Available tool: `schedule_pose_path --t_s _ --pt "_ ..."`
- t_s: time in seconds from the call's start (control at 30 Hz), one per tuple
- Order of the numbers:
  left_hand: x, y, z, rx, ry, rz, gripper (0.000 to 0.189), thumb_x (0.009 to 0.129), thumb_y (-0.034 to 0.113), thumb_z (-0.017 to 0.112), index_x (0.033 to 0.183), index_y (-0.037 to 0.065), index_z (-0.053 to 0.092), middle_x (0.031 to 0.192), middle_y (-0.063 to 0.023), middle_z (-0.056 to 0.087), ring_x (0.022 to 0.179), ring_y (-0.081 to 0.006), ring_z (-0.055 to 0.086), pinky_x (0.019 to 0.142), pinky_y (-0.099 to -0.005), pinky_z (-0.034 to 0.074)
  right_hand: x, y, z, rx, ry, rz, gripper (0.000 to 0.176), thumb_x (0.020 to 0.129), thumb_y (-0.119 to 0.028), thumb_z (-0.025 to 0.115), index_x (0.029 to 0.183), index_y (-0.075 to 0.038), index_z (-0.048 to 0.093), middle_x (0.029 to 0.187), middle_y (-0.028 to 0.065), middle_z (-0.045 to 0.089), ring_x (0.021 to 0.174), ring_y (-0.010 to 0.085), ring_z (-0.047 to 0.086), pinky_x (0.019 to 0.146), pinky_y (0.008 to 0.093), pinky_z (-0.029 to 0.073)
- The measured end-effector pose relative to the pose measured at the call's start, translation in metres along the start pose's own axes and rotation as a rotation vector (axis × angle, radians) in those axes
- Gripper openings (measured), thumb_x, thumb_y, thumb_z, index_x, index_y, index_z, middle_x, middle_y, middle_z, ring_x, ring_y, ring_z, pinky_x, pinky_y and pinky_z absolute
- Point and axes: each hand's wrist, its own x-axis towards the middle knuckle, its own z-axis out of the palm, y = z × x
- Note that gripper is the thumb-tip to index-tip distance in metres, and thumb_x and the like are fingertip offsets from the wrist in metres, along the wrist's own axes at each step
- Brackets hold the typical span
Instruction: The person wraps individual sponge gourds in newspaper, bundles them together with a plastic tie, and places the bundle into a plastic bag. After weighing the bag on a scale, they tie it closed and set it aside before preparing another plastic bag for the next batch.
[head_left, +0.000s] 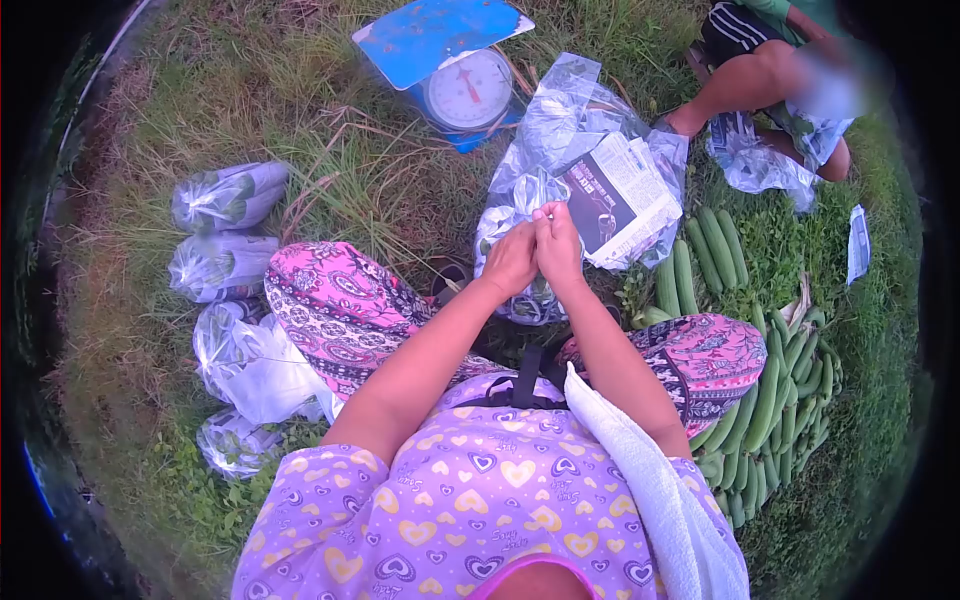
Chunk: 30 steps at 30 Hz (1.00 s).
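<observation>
My left hand (511, 260) and my right hand (558, 243) meet in front of my lap, both closed at the gathered top of a clear plastic bag (533, 308). The bag's filled lower part shows beneath my hands, its contents partly wrapped and hard to make out. My right thumb and fingers are pinched together; what lies between them is mostly hidden. Just beyond my hands, folded newspaper (625, 195) rests on a heap of clear plastic bags (560, 115).
Several filled plastic bags (232, 198) line the grass at left. A blue dial scale (470, 88) stands ahead. Long green gourds (712, 250) and a larger pile of green gourds (775, 410) lie at right. Another person (750, 75) sits at upper right beside loose plastic (750, 160).
</observation>
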Motion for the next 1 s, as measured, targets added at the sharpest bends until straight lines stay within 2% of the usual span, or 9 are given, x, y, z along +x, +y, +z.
schedule_pose_path --t_s 0.1,0.27,0.4,0.53,0.7,0.8,0.9,0.93,1.0 --pt "0.004 0.015 -0.01 0.031 -0.107 -0.129 0.034 0.084 0.025 0.053 0.112 0.006 0.052 0.108 -0.0206 0.059 0.1 -0.0411 0.055 0.081 -0.0476 0.045 0.0 0.002 -0.001 -0.065 -0.05 -0.006 0.014 0.092 -0.016 0.051 0.093 -0.002 0.05 0.074 0.0178 0.058 0.069 0.0286 0.059 0.066 0.0378 0.045" --pt "0.007 0.03 -0.02 0.093 -0.126 -0.131 0.029 0.086 0.025 0.05 0.105 0.004 0.055 0.097 -0.0184 0.062 0.091 -0.0397 0.059 0.076 -0.0493 0.046 -0.001 0.0 -0.006 -0.076 -0.139 -0.025 0.016 0.09 -0.017 0.054 0.095 -0.002 0.051 0.078 0.0201 0.061 0.074 0.0355 0.061 0.068 0.0419 0.046" --pt "0.008 0.011 -0.006 0.036 -0.035 -0.122 0.032 0.089 0.031 0.048 0.093 0.001 0.06 0.089 -0.0202 0.063 0.085 -0.0416 0.06 0.074 -0.0503 0.046 0.01 -0.015 -0.029 0.051 -0.234 0.006 0.013 0.086 -0.01 0.056 0.096 -0.002 0.054 0.082 0.0153 0.062 0.079 0.0282 0.063 0.072 0.0386 0.048" --pt "0.015 -0.003 0.007 0.062 -0.013 -0.197 0.043 0.092 0.035 0.045 0.077 -0.002 0.061 0.085 -0.024 0.061 0.081 -0.0421 0.059 0.072 -0.0502 0.045 0.031 -0.006 -0.059 -0.363 -0.247 -0.381 0.031 0.075 -0.002 0.059 0.106 -0.003 0.057 0.1 0.0117 0.061 0.1 0.0271 0.057 0.088 0.0335 0.045" --pt "0.014 -0.013 0.01 0.01 0.038 -0.149 0.052 0.092 0.037 0.042 0.064 -0.004 0.06 0.071 -0.0246 0.061 0.072 -0.0429 0.059 0.068 -0.048 0.045 0.033 0.007 -0.047 -0.679 -0.414 -0.392 0.017 0.076 -0.011 0.063 0.092 -0.007 0.064 0.091 0.0105 0.062 0.096 0.0298 0.057 0.08 0.0412 0.047" --pt "0.017 -0.01 0.0 -0.031 -0.068 -0.244 0.049 0.092 0.034 0.042 0.069 -0.004 0.064 0.078 -0.0249 0.063 0.075 -0.0407 0.061 0.073 -0.0476 0.046 0.036 0.002 -0.045 -0.719 -0.39 -0.374 0.012 0.079 -0.013 0.061 0.087 -0.005 0.064 0.086 0.0136 0.063 0.087 0.032 0.061 0.076 0.0434 0.047" --pt "0.022 -0.017 -0.002 -0.296 -0.085 -0.324 0.047 0.091 0.033 0.044 0.07 -0.002 0.067 0.075 -0.0215 0.065 0.074 -0.0349 0.064 0.073 -0.0424 0.048 0.039 -0.007 -0.054 -0.584 -0.409 -0.276 0.014 0.081 -0.015 0.061 0.086 -0.002 0.063 0.078 0.0172 0.064 0.076 0.0358 0.062 0.07 0.0448 0.048" --pt "0.024 -0.022 -0.003 -0.297 -0.1 -0.304 0.044 0.092 0.037 0.046 0.081 0.003 0.071 0.071 -0.0153 0.067 0.07 -0.0229 0.066 0.07 -0.0361 0.049 0.035 -0.01 -0.056 -0.562 -0.408 -0.26 0.014 0.082 -0.015 0.061 0.085 -0.001 0.063 0.076 0.0179 0.063 0.072 0.036 0.062 0.067 0.0443 0.048" --pt "0.025 -0.021 -0.002 -0.372 -0.08 -0.264 0.04 0.091 0.035 0.047 0.084 0.003 0.071 0.072 -0.0162 0.067 0.069 -0.0226 0.066 0.069 -0.0347 0.049 0.018 -0.012 -0.056 -0.514 -0.42 -0.224 0.016 0.082 -0.015 0.061 0.083 0.001 0.062 0.07 0.0194 0.062 0.066 0.0363 0.062 0.063 0.0432 0.047"
